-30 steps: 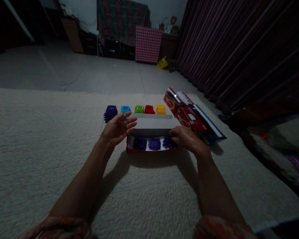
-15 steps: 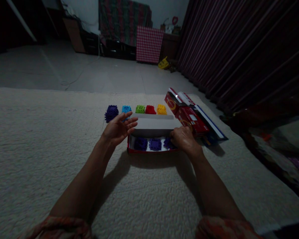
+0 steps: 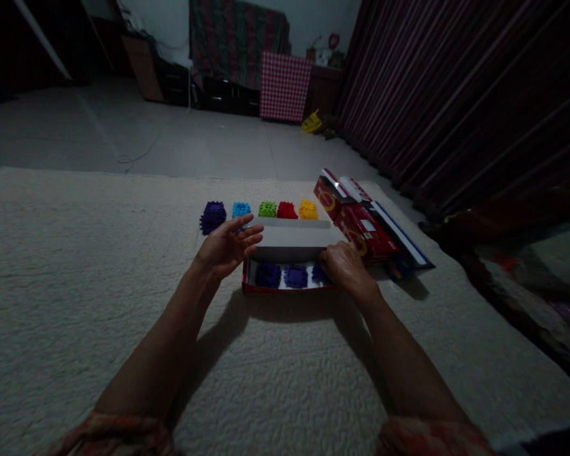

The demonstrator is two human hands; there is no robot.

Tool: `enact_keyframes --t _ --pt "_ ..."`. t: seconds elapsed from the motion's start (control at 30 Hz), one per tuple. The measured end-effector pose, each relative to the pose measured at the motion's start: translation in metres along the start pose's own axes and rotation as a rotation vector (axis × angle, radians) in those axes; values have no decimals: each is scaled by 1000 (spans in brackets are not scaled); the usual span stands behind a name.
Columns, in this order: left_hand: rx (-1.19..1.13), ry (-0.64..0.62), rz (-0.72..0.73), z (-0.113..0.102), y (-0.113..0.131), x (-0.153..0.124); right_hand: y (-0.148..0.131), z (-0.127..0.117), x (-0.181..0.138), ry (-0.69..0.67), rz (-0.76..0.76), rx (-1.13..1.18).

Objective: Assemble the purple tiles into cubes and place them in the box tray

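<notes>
A shallow open box [image 3: 292, 233] with a white inside and red outer edges lies on the quilted mat. Along its bottom sit a purple notched block [image 3: 268, 275], a second purple block [image 3: 296, 276] and a third purple block [image 3: 318, 273] at the right end. My right hand [image 3: 346, 265] reaches over that end, its fingers curled onto the third block and partly hiding it. At the box's left end, my left hand [image 3: 224, 248] is raised, palm turned up, fingers spread, holding nothing.
Behind the box stand stacks of notched blocks: dark purple [image 3: 213, 217], blue [image 3: 241, 209], green [image 3: 267, 209], red [image 3: 287, 210] and yellow [image 3: 308, 209]. Red cartons [image 3: 365, 231] and a blue-edged flat box [image 3: 403, 234] lie right. A purple curtain [image 3: 408, 82] hangs beyond.
My right hand has shifted slightly left over the box's right end. The left hand and the blocks look the same.
</notes>
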State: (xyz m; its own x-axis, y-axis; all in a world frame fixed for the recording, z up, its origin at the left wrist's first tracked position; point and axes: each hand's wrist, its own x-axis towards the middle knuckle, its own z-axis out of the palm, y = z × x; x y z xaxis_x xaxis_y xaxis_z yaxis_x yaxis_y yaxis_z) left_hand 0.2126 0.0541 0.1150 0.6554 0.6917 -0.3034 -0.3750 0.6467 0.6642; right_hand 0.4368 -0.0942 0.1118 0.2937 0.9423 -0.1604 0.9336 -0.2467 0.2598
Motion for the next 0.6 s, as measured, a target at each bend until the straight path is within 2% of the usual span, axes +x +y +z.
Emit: enact_keyframes --t 0.27,0.6 --pt "16 -7 -15 0 1 -1 5 13 2 28 -93 -6" --pt "28 -19 -6 -3 0 1 8 15 8 -21 -91 18"
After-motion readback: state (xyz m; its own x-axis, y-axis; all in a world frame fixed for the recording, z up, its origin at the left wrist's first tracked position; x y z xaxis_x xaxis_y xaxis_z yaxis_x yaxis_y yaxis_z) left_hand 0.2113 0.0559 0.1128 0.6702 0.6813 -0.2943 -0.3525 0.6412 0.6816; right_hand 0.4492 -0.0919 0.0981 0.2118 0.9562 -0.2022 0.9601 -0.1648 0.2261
